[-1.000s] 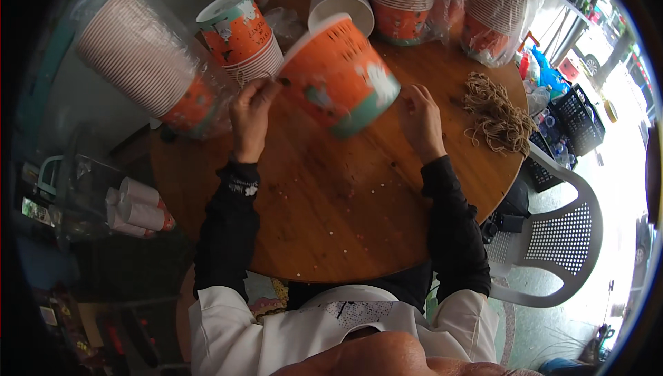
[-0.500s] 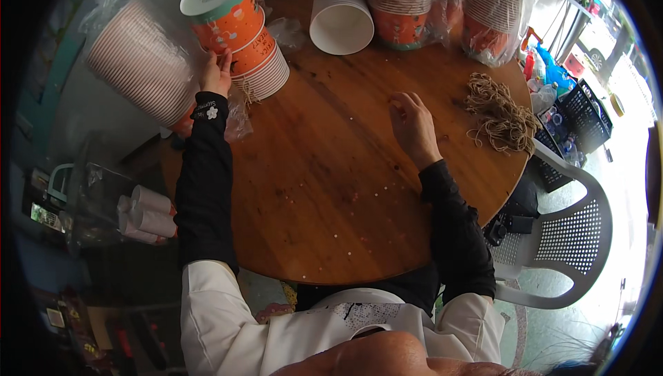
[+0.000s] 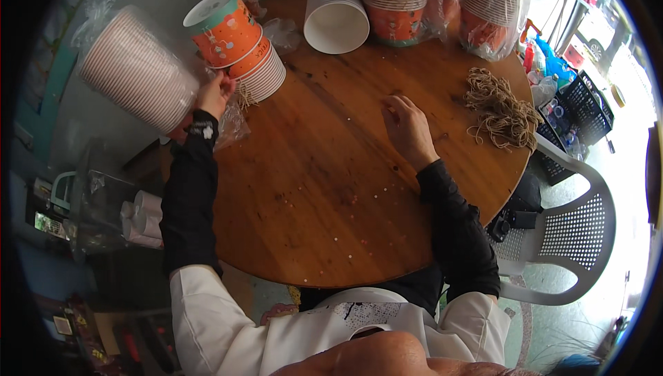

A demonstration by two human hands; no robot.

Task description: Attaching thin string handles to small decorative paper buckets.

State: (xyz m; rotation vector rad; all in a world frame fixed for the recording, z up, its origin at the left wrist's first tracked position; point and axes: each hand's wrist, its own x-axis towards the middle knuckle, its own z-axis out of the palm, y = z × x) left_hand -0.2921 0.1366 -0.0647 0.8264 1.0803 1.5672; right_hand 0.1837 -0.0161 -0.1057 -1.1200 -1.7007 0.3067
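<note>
At the far left of the table, a stack of orange paper buckets (image 3: pixel 235 39) stands upside down, the top one with a green band and white base. My left hand (image 3: pixel 215 94) is at the stack's left side, fingers bent and pressed together. What they pinch, if anything, is hidden. Beside those fingers, a small bunch of twine (image 3: pixel 245 96) hangs against the lower rims. My right hand (image 3: pixel 409 127) hovers over the middle of the table, its fingers loosely curled and thumb apart, with nothing visible in it.
A plastic-wrapped bucket stack (image 3: pixel 138 69) leans at the left. One white-lined bucket (image 3: pixel 336 20) lies on its side at the back, beside more wrapped stacks (image 3: pixel 394 3). A tangle of twine (image 3: pixel 503 108) rests at the right edge. A grey plastic chair (image 3: pixel 573 231) stands right.
My left hand has slid down the side of the bucket stack, and its fingers have bent. The top bucket sits slightly lower in view. My right hand has barely moved.
</note>
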